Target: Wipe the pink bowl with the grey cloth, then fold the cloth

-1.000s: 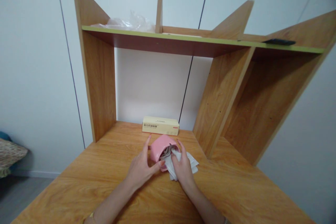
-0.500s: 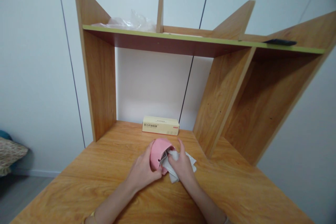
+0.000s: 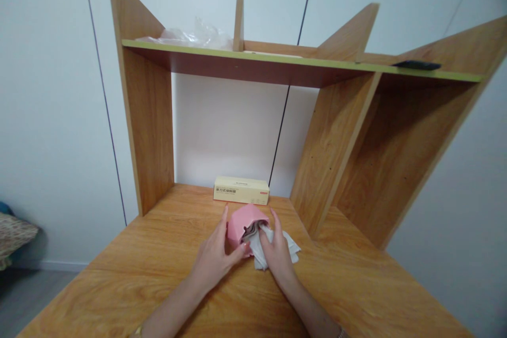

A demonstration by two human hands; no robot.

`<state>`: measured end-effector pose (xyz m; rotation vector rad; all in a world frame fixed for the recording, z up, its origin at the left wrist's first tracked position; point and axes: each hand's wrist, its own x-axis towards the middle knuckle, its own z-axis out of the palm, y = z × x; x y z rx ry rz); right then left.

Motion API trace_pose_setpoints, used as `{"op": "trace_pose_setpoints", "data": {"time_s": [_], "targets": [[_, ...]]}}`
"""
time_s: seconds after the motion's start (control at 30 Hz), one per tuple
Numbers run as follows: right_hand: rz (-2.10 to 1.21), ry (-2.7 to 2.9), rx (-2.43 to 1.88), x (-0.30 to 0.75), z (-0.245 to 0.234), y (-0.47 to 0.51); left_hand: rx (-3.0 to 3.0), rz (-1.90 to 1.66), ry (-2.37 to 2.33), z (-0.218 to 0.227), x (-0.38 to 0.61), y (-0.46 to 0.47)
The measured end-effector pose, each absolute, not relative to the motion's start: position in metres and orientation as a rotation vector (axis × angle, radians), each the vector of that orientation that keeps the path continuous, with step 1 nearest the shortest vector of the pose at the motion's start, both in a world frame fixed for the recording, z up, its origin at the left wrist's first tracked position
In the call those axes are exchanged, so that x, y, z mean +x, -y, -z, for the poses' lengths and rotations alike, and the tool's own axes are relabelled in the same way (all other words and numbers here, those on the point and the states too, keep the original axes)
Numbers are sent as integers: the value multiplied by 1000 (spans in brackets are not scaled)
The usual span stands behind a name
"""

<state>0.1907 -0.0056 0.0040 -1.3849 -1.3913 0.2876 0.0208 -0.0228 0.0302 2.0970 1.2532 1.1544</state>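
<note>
A pink container [image 3: 238, 224] lies tipped on the desk in the middle, its opening turned toward me and to the right. Greyish folds show inside the mouth. My left hand [image 3: 214, 253] holds it from the left, thumb at the lower rim and index finger stretched up along the side. A white tissue or thin cloth [image 3: 291, 248] spills out at the right of the opening. Pinched against it, my right hand [image 3: 277, 253] has its thumb at the mouth and its index finger raised. Its other fingertips are hidden by the hand.
Behind the container stands a cream cling-film box [image 3: 241, 191] against the wall. A wooden shelf unit [image 3: 152, 132] rises from the desk [image 3: 158, 253]. On its upper shelf lie a clear plastic bag [image 3: 198, 37] and a flat black object [image 3: 416, 65]. Patterned fabric [image 3: 16, 237] shows at far left.
The pink container has shifted slightly right and turned, showing more of its opening. My left index finger has straightened, while my right hand and the white tissue moved a little right.
</note>
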Motion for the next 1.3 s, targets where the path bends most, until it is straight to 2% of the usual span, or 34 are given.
{"op": "trace_pose_setpoints", "data": {"time_s": [0.17, 0.33, 0.6, 0.73, 1.03, 1.2, 1.3], "targets": [[-394, 1331, -1302, 187, 0, 1, 1974, -1223, -1006, -20, 27, 21], [-410, 1342, -1395, 180, -5, 4, 1982, -1272, -1088, -26, 25, 20], [-43, 1542, -1713, 187, -14, 11, 2189, -1063, -1288, -40, 16, 25], [69, 1610, -1726, 189, -13, 13, 2235, -990, -1347, -42, 16, 28], [-278, 1555, -1707, 186, -7, 10, 2229, -1004, -1357, -37, 18, 25], [-334, 1603, -1728, 184, -5, 8, 2240, -997, -1368, -39, 17, 25], [-254, 1611, -1797, 185, -7, 8, 2246, -925, -1420, -45, 17, 26]]}}
